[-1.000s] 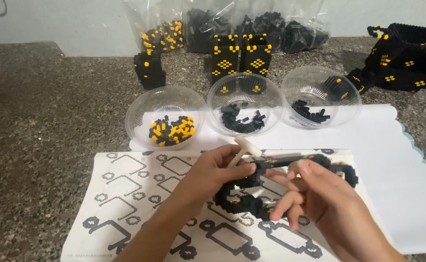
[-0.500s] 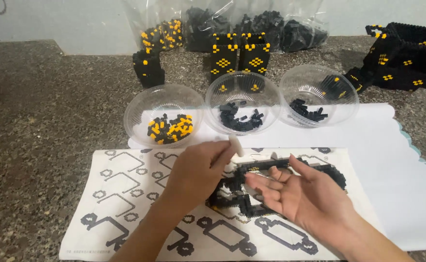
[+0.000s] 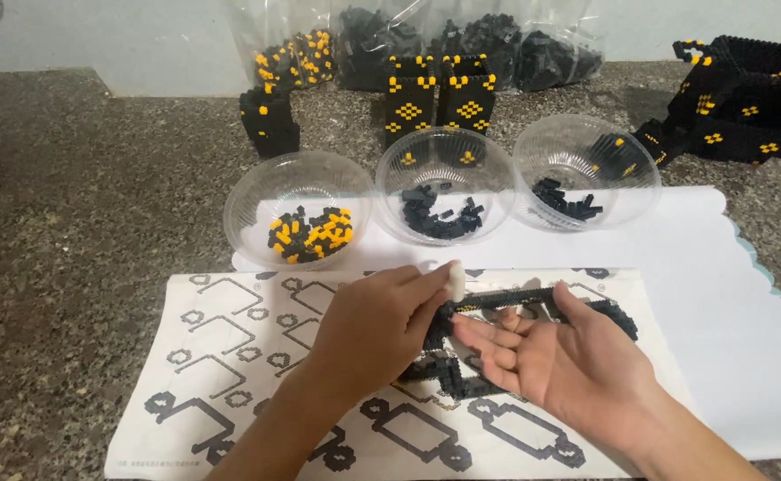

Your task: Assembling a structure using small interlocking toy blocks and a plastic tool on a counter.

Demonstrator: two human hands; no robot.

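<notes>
- Black bead frame [image 3: 533,298]: a flat, open assembly of small black blocks, lying on the printed pattern sheet [image 3: 257,356] near the front of the tabletop [image 3: 70,223], partly covered by both hands.
- Left hand [image 3: 377,334]: closed in a pinch, with a small white piece [image 3: 455,281] held between thumb and fingertips; the remaining fingers rest on the left end of the frame. Half a second ago it sat in almost the same place, so its grip is unchanged.
- Right hand [image 3: 560,361]: now open, palm up and fingers spread, holding nothing, hovering over the frame's middle. One second ago its fingers were curled at the frame's edge beside the left hand; since then it has opened and turned palm upward.
- Meaning of the change, as a judgement: the right hand has let go of the frame, and only the left hand steadies it.
- Three clear plastic bowls stand behind the sheet: the left bowl [image 3: 248,191] holds black-and-yellow pieces, the middle bowl [image 3: 408,151] and right bowl [image 3: 640,178] hold black pieces. None has shifted.
- Finished black-and-yellow block columns [image 3: 444,102] and clear bags of pieces [image 3: 497,40] stand farther back, by the wall.
- White paper [image 3: 720,303] lies under the bowls and the sheet's right side.
</notes>
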